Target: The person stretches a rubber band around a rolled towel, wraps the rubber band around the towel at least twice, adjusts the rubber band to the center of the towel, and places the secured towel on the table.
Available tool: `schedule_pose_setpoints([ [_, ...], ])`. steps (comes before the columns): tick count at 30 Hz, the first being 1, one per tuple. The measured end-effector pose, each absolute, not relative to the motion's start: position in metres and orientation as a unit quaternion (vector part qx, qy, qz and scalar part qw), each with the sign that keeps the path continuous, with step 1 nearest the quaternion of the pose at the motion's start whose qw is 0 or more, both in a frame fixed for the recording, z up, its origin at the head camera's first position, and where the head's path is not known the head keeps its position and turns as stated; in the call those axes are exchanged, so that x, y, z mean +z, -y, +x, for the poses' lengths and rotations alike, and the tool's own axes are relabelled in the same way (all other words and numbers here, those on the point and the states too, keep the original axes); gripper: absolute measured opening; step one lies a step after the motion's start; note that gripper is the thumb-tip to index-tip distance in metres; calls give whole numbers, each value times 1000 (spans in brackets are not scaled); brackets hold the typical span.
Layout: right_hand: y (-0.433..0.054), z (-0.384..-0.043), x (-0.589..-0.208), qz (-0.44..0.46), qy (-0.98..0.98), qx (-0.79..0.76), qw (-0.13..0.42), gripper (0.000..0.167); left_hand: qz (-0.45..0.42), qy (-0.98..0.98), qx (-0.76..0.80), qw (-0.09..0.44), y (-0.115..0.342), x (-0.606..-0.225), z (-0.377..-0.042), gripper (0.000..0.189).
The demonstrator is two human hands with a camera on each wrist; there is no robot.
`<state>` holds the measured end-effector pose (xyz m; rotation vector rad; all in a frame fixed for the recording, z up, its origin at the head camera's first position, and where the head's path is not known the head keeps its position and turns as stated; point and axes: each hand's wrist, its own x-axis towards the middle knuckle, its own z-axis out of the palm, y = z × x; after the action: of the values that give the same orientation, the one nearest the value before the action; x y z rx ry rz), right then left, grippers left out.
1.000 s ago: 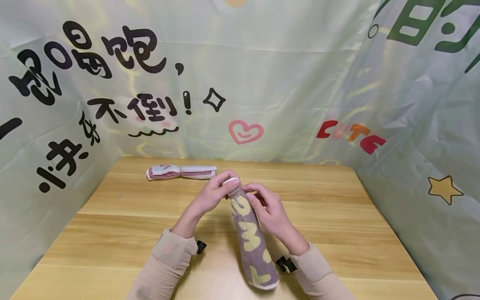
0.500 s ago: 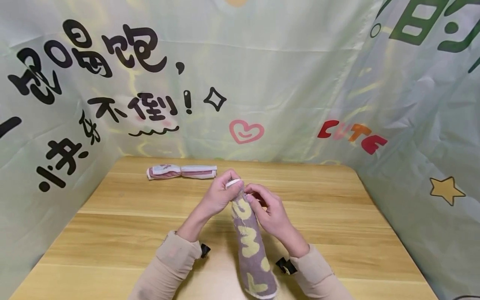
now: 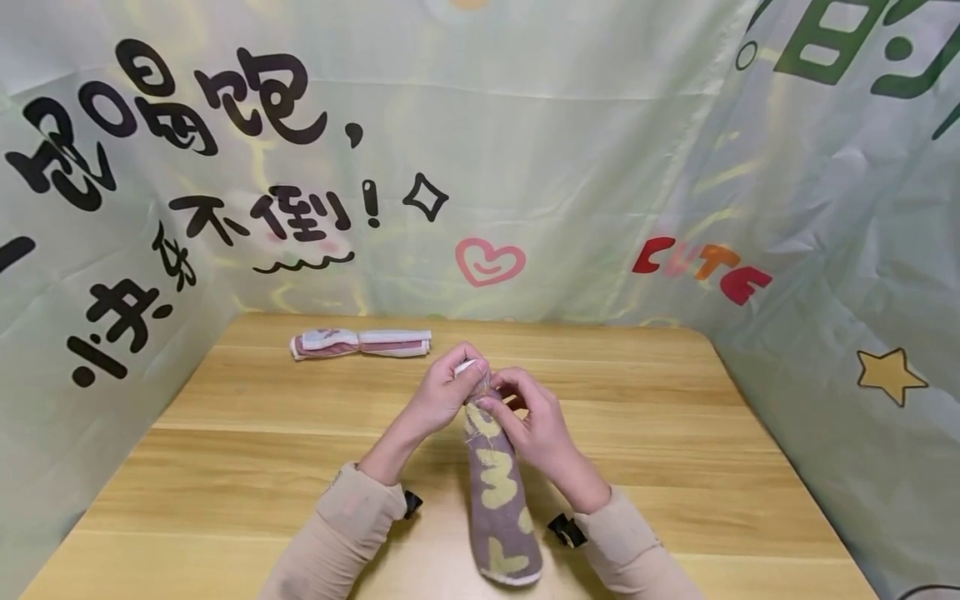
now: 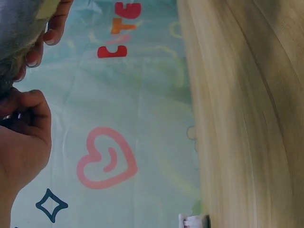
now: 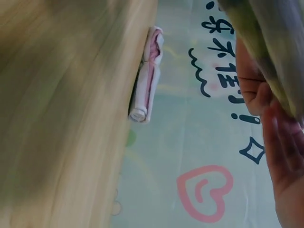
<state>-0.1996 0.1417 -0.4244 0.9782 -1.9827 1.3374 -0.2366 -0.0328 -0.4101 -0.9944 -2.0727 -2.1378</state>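
A rolled purple-grey towel [image 3: 495,492] with yellow letter shapes hangs lengthwise between the two hands in the head view, its white-edged lower end toward the person. Its narrow upper end is gripped by the left hand [image 3: 441,393], thumb across the front near the white edge. Just below, the right hand [image 3: 542,427] pinches the gathered neck, thumb on the front. The left wrist view shows the curled left hand [image 4: 28,137] under part of the towel [image 4: 19,28]. In the right wrist view, the towel [image 5: 280,42] partly covers the fingers of the right hand [image 5: 285,156].
A second rolled towel [image 3: 360,342], white and dusty pink and cinched at its middle, lies at the back left of the wooden table [image 3: 637,467]. Printed cloth walls [image 3: 585,167] stand along the back and both sides.
The left hand has shifted slightly right with the towel's upper end. The right thumb has moved onto the towel's front, and its lower end has swung left.
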Motion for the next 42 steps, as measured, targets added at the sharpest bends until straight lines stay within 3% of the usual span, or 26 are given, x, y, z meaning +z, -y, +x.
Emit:
schedule_pose_setpoints([
  [6, -141, -203, -424, 382, 725, 465, 334, 33, -297, 668, -682, 17, 31, -410, -236, 18],
  [21, -140, -203, -423, 412, 740, 363, 388, 28, -279, 690, -667, 17, 26, -407, -233, 16],
  [34, -136, -201, -430, 400, 756, 373, 359, 37, -274, 692, -667, 32, 32, -407, -241, 18],
  [42, -135, -200, -436, 355, 794, 358, 339, 59, -216, 737, -632, 102, 41, -410, -246, 16],
])
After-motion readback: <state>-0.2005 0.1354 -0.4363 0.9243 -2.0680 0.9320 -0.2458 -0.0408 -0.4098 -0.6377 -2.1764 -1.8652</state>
